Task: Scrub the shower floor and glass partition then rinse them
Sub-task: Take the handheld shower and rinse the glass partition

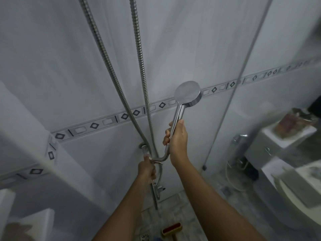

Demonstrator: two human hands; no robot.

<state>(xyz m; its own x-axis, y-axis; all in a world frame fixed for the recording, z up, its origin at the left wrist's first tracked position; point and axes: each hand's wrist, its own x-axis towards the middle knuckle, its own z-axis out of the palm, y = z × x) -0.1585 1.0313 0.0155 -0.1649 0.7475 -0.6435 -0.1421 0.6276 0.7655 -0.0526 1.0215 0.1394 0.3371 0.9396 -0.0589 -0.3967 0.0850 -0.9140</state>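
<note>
**Shower head in hand, glass to the right**

Right hand (177, 136) grips the handheld shower head (188, 92) by its handle: long axis upright, round chrome face tilted left, no spray seen. Glass partition (243, 70) stands right of it. Left hand (147, 168) closed on the mixer lever (145, 150). Scrub brush (172, 229) lies on the floor tiles (175, 206) below.

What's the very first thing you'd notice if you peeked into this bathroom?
The shiny round shower head stands out first, held up mid-picture by the right hand against the pale tiled wall. Just below it, the left hand grips the metal tap fitting where two silver hoses hang down. A red scrubbing brush lies on the floor near the drain at the bottom edge.
</note>
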